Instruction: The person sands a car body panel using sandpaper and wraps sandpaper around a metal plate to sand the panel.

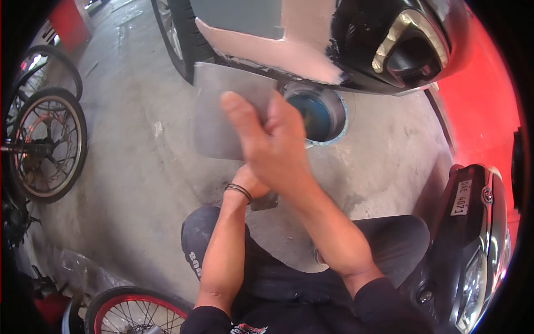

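My right hand (pixel 272 139) is raised in the middle of the view, its thumb pressed on a flat grey sheet (pixel 217 114) that looks blurred. Below and partly behind it is my left hand (pixel 250 181), with dark bands at the wrist; its fingers are mostly hidden. A small dark flat piece (pixel 265 202) shows just under my left hand, and how it is held is unclear. Beyond my right hand stands a round bucket (pixel 340 119) with bluish liquid inside. Above the sheet is a car bumper (pixel 311 33) with pink and grey patches.
A car tyre (pixel 192 39) stands beside the bumper. Wheels (pixel 80 125) line the left side, and a red-rimmed wheel (pixel 100 312) lies at lower left. A black vehicle front with a plate (pixel 460 197) is at right, near a red surface (pixel 473 94). Concrete floor (pixel 133 183) lies between.
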`<state>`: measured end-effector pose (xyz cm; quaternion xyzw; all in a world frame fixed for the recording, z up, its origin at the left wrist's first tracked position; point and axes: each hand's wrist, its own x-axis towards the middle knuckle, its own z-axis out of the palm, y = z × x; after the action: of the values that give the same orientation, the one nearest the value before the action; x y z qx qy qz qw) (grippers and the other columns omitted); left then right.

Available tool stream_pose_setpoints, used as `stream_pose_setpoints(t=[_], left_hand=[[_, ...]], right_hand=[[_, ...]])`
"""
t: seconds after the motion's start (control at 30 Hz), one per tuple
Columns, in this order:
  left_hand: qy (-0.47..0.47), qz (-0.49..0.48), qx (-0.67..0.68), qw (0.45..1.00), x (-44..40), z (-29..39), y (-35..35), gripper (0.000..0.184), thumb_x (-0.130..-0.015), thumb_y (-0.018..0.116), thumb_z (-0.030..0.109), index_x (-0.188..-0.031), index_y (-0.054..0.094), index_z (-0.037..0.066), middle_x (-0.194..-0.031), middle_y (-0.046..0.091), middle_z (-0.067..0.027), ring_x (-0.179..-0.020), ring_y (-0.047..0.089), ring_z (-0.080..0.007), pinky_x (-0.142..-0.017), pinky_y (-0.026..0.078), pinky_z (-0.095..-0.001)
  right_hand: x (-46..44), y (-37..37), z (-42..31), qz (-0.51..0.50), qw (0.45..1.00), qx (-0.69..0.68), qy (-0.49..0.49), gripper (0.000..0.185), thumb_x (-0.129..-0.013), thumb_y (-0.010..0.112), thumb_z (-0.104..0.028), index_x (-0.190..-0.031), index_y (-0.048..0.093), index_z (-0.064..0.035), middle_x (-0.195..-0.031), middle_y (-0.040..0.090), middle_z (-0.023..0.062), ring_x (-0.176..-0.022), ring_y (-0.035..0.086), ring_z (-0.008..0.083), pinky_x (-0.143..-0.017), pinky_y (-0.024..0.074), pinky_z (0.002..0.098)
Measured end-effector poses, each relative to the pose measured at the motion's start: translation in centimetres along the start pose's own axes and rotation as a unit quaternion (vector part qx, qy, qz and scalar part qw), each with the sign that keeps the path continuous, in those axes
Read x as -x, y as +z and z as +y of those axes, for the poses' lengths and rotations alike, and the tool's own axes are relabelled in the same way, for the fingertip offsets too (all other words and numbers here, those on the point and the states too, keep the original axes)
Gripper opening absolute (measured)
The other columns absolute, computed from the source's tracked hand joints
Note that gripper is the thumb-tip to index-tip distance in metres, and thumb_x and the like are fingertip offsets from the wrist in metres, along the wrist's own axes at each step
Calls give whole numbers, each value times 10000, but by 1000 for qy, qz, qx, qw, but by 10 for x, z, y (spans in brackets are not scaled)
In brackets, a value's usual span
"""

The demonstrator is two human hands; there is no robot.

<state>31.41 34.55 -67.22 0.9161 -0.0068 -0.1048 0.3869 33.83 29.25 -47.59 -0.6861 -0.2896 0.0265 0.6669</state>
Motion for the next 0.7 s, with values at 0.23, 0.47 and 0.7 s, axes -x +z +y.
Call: stream_pose_setpoints(t=[0.23, 0.47, 0.7], left_hand=[[13, 38, 47, 998, 2, 6, -2, 325, -910, 681, 282, -1077, 693, 3, -1034, 704, -273, -1017, 655, -479, -857, 531, -528], [15, 79, 73, 994, 0, 9, -3, 345, -923, 683, 278, -1127, 685, 0, -1047, 709, -272, -1032, 661, -473, -872, 534, -519], [24, 67, 73, 995, 9, 4, -11, 396, -922, 694, 268, -1223, 686, 11, -1096, 711, -276, -1070, 667, -459, -909, 540, -499]], right_hand=[[-27, -87, -3, 84, 992, 93, 13, 303, -1023, 700, -259, -1139, 711, 20, -972, 751, 69, -873, 671, 105, -787, 540, 291], [-55, -99, -41, 55, 889, 433, -140, 333, -973, 715, -286, -1125, 734, 10, -768, 735, 157, -674, 719, 269, -682, 556, 375], [-67, -94, -63, 44, 789, 596, -139, 424, -944, 733, -369, -1143, 734, 5, -695, 686, 167, -669, 710, 342, -663, 549, 439]])
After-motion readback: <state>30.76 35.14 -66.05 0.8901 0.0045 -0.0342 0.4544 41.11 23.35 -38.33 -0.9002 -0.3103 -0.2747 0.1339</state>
